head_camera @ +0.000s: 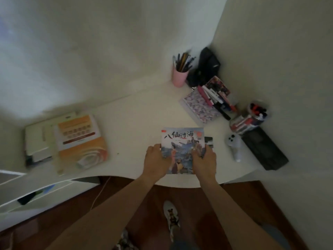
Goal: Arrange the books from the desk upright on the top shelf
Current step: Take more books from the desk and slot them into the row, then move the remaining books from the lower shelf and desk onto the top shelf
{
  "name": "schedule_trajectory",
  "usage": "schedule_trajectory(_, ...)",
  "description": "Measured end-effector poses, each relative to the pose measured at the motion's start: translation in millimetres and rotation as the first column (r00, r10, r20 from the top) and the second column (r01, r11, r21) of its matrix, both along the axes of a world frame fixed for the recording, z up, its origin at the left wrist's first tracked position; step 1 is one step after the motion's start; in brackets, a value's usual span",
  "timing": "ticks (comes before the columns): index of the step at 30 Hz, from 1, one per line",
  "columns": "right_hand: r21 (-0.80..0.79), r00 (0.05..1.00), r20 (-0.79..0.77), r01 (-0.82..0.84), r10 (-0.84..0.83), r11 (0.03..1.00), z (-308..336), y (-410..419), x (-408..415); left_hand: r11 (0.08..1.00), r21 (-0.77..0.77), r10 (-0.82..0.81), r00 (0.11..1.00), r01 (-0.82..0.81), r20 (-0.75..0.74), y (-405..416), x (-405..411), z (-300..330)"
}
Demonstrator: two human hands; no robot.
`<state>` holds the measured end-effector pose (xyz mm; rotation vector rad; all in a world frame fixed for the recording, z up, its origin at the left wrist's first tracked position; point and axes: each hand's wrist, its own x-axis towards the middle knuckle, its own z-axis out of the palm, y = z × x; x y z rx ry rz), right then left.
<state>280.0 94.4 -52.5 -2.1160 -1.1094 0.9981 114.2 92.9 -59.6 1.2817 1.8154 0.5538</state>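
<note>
A picture book (pixel 182 143) with a blue illustrated cover and large black Chinese characters lies near the front edge of the white desk (pixel 137 123). My left hand (pixel 155 161) grips its left edge and my right hand (pixel 204 160) grips its right edge, thumbs on the cover. Another dark-edged book (pixel 209 140) peeks out from beneath it on the right. A stack of orange and white books (pixel 79 141) lies at the desk's left end. The shelf is out of view.
A pink pen cup (pixel 179 76) and a black bag (pixel 207 65) stand in the back corner. A floral notebook (pixel 200 109) with pens, a jar of markers (pixel 252 116), a white controller (pixel 234 147) and a black case (pixel 264 150) crowd the right side.
</note>
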Motion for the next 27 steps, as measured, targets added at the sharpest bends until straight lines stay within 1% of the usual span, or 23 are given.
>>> schedule_trajectory(3,-0.125,0.993,0.114,0.019,-0.004,0.992,-31,20,48,0.998,-0.068,-0.021,0.998,0.017,-0.059,19,47,-35)
schedule_trajectory(8,-0.26,0.953,0.27,-0.064,0.136,0.964,-71,39,85,0.992,-0.13,-0.03,0.983,0.007,-0.183,33,88,-69)
schedule_trajectory(9,-0.283,0.948,0.278,-0.073,0.155,0.956,-76,40,88,0.992,-0.13,-0.029,0.977,0.001,-0.213,34,93,-73)
schedule_trajectory(11,-0.293,0.955,0.244,-0.09,0.166,0.952,-83,42,92,0.993,-0.118,-0.013,0.968,-0.018,-0.25,33,101,-77)
schedule_trajectory(13,-0.279,0.97,0.196,-0.085,0.144,0.957,-88,42,94,0.992,-0.117,0.026,0.973,-0.054,-0.231,32,108,-81)
schedule_trajectory(14,-0.278,0.976,0.18,-0.069,0.122,0.958,-88,43,94,0.987,-0.125,0.074,0.975,-0.102,-0.209,33,112,-80)
schedule_trajectory(16,-0.281,0.984,0.162,-0.031,0.08,0.959,-88,44,94,0.956,-0.173,0.214,0.965,-0.239,-0.152,39,115,-83)
schedule_trajectory(18,-0.291,0.988,0.147,-0.005,0.049,0.957,-86,45,96,0.891,-0.268,0.361,0.93,-0.365,-0.068,48,113,-84)
schedule_trajectory(21,-0.274,0.996,0.093,0.015,0.011,0.962,-86,44,97,0.798,-0.442,0.514,0.845,-0.409,0.145,56,106,-89)
schedule_trajectory(23,-0.278,1.0,0.018,0.024,-0.02,0.96,-88,42,97,0.733,-0.553,0.615,0.734,-0.396,0.289,54,107,-86)
schedule_trajectory(24,-0.293,0.999,-0.031,0.031,-0.041,0.956,-89,42,97,0.726,-0.583,0.637,0.674,-0.364,0.373,51,107,-80)
schedule_trajectory(25,-0.31,0.994,-0.089,0.034,-0.065,0.95,-90,43,96,0.749,-0.575,0.627,0.635,-0.33,0.452,46,105,-75)
schedule_trajectory(27,-0.314,0.969,-0.229,0.012,-0.088,0.949,-85,47,91,0.835,-0.481,0.538,0.589,-0.269,0.604,33,86,-66)
